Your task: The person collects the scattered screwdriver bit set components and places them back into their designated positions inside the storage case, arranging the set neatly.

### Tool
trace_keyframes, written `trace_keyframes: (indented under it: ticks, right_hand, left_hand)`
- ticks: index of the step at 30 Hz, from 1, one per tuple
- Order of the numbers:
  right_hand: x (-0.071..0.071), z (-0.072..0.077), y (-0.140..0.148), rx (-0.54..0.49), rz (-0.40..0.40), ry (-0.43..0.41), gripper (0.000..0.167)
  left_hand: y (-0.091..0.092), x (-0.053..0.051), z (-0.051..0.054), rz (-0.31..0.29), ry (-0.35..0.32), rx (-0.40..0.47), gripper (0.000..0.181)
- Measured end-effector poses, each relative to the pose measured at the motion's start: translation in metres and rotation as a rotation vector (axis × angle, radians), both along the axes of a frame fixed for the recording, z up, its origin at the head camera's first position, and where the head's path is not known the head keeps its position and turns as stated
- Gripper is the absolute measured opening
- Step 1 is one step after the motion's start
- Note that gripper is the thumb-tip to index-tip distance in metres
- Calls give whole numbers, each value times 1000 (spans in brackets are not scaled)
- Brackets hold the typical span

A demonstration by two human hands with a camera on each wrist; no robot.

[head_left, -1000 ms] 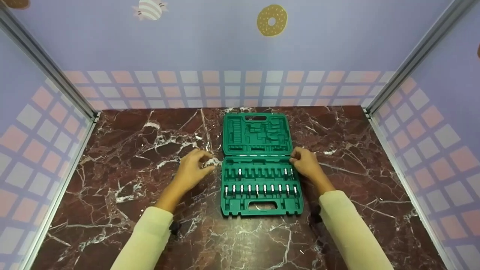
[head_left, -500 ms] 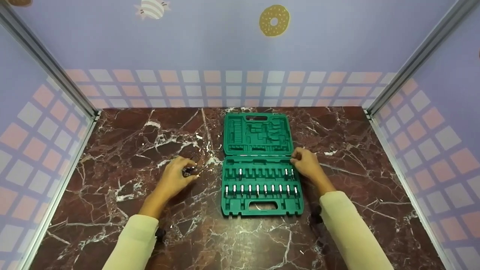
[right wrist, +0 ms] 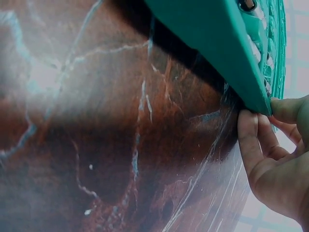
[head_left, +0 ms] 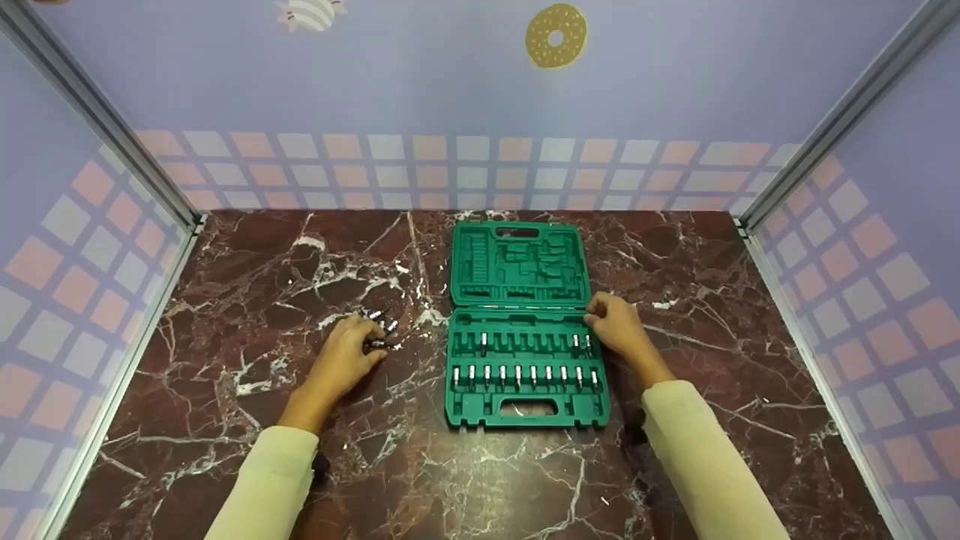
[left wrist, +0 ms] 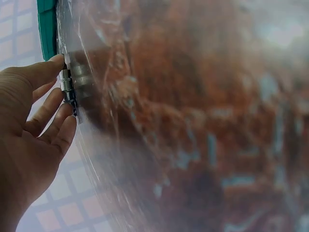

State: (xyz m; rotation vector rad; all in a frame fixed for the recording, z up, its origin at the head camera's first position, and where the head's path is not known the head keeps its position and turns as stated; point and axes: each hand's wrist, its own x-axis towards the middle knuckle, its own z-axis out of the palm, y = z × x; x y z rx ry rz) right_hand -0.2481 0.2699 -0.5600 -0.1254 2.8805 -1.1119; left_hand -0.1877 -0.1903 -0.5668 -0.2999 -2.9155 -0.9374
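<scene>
bits point(head_left: 392, 325), partly hidden by left hand point(head_left: 342, 357)

No readable text, no legible labels or brands, no numbers, no signs

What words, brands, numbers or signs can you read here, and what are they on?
No readable text anywhere.
Green case: no lettering I can make out.
Metal pieces in its slots and loose pieces by the left hand: too small or blurred to tell whether they're marked.
Wall: pictures only, including a doughnut.
</scene>
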Motion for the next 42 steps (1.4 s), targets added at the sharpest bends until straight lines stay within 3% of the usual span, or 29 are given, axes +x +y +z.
trace_keyframes:
  ticks: [7, 31, 42]
  right_hand:
    - [-1, 0, 1, 1, 1, -11, 5]
    - [-1, -2, -1, -7, -14, -5, 3]
    - [0, -1, -2, 7, -12, -2, 5]
  left_hand:
    - [0, -4, -1, -8, 13, -14, 19]
    - [-4, -2, -5, -23, 9, -11, 10]
    - [1, -4, 1, -19, 41, 126, 14]
